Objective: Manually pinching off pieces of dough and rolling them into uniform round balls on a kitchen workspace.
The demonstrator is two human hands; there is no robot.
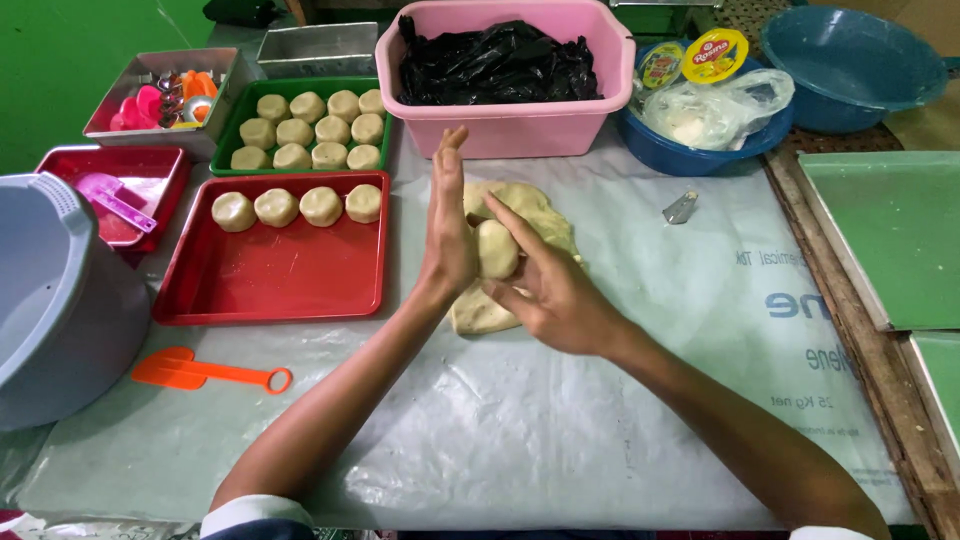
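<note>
Left hand (447, 235): held upright with fingers straight, its palm pressed flat against the side of a dough ball (497, 249).
Right hand (553, 292): cupped under and around the other side of the same ball, fingers spread, thumb lying over the top.
Hands together: closed on the ball from both sides, with the ball between the palms, above the worktop.
Dough ball: pale, smooth and rounded, only its middle showing between the two palms.
Dough mass (525, 215): a larger flattened lump lying on the plastic sheet (620, 400) right behind and under the hands.
Red tray (285, 275): just left of the hands, with four shaped dough rounds in a row along its far edge, the rest bare.
Green tray (243, 115): behind the red one, filled with rows of dough rounds.
Pink tub (510, 130): beyond the dough mass, holding crumpled black plastic.
Blue bowl (700, 150): right of the tub, with a clear bag and two round lids in it.
Metal scraper (681, 208): small, lying on the sheet to the right of the dough mass.
Orange scoop (205, 372): on the sheet near the left forearm.
Grey basin (55, 300): at the far left edge.
</note>
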